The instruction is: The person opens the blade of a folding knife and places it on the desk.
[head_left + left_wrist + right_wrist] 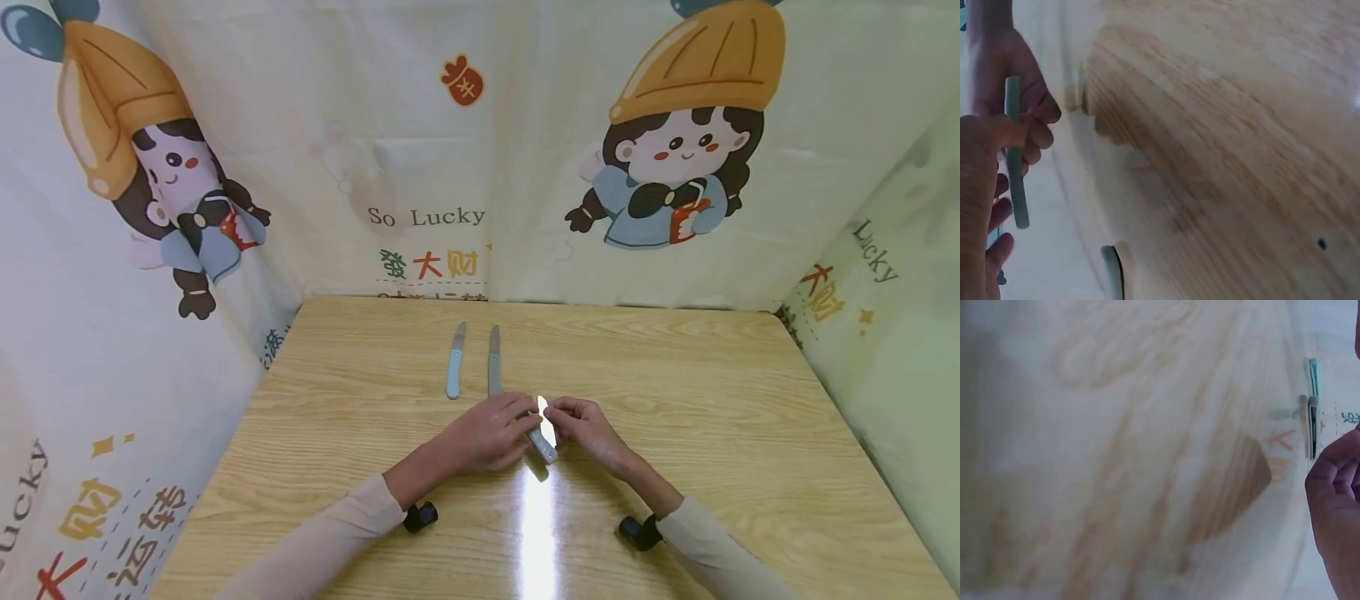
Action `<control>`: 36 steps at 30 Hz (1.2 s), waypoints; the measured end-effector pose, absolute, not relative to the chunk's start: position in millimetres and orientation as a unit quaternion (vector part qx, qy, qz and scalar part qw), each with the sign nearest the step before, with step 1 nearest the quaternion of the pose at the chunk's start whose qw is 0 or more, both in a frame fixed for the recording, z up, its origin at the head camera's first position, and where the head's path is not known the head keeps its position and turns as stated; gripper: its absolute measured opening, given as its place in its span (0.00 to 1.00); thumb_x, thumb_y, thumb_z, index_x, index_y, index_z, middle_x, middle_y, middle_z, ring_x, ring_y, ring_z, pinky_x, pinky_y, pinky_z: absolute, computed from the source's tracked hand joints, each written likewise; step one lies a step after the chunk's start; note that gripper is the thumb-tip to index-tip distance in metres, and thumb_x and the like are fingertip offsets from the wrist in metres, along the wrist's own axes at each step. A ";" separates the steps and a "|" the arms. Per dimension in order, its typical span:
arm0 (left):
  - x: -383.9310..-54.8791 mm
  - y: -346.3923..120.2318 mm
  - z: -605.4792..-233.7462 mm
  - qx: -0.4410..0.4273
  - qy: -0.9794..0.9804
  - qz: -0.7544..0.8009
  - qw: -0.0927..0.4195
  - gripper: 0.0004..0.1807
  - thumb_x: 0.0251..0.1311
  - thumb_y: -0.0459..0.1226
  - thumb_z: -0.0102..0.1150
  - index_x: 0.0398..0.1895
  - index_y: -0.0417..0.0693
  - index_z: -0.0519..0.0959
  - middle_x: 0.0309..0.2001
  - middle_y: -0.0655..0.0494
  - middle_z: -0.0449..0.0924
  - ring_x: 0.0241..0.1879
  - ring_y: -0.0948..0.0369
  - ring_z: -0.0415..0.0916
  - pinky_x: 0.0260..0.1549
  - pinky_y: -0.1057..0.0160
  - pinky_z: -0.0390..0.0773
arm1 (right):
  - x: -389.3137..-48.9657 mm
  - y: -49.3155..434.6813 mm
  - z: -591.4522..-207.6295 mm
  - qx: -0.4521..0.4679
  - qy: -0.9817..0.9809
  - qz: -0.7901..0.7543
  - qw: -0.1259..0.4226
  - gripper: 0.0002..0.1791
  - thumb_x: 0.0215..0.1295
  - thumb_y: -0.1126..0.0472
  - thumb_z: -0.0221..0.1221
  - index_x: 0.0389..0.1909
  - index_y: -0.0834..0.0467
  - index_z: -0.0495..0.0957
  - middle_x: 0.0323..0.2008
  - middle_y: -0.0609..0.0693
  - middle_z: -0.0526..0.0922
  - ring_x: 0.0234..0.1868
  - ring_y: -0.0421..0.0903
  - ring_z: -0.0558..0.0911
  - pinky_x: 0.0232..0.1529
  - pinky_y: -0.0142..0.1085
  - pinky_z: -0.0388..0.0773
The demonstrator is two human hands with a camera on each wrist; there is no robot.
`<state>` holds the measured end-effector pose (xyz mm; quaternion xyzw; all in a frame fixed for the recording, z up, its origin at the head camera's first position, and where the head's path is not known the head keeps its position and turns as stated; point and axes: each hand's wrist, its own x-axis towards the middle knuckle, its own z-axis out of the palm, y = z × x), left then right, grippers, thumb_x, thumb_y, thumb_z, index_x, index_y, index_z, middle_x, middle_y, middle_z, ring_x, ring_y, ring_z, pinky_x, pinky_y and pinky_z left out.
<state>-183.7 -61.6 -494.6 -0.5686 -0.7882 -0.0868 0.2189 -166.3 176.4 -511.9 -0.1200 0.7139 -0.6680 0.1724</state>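
Observation:
A folding knife with a grey handle (543,446) is held over the table between both hands, its bright blade (547,421) swung out at an angle to the handle. My left hand (491,433) grips the handle; in the left wrist view its thumb lies across the grey-green handle (1017,194). The right hand (596,433) pinches at the blade with thumb and fingertips. Beyond the left hand lies an unfolded grey knife (494,358), its lower end close to that hand. To its left is an unfolded light-blue knife (455,367).
The wooden table (337,400) has a strong light reflection in front of the hands. Printed cloth (540,167) hangs behind and at both sides. Black wrist cameras sit at the left sleeve (330,533) and the right sleeve (712,546).

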 end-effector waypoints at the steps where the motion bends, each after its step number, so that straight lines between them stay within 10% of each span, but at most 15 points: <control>1: -183.0 -60.6 -495.2 -0.575 -0.783 -0.080 0.224 0.20 0.62 0.43 0.70 0.52 0.42 0.83 0.53 0.49 0.78 0.55 0.55 0.74 0.58 0.59 0.72 | -166.5 176.9 -511.5 -0.130 0.715 -0.664 0.174 0.17 0.80 0.59 0.53 0.48 0.72 0.77 0.30 0.54 0.79 0.30 0.46 0.79 0.36 0.42 0.83; 36: -171.3 -68.4 -503.2 -0.550 -0.796 -0.122 0.222 0.16 0.58 0.48 0.74 0.43 0.48 0.86 0.43 0.57 0.77 0.42 0.62 0.75 0.42 0.63 0.76 | -165.5 176.8 -510.8 -0.139 0.742 -0.632 0.178 0.18 0.81 0.56 0.52 0.48 0.70 0.78 0.31 0.57 0.78 0.32 0.51 0.76 0.35 0.39 0.79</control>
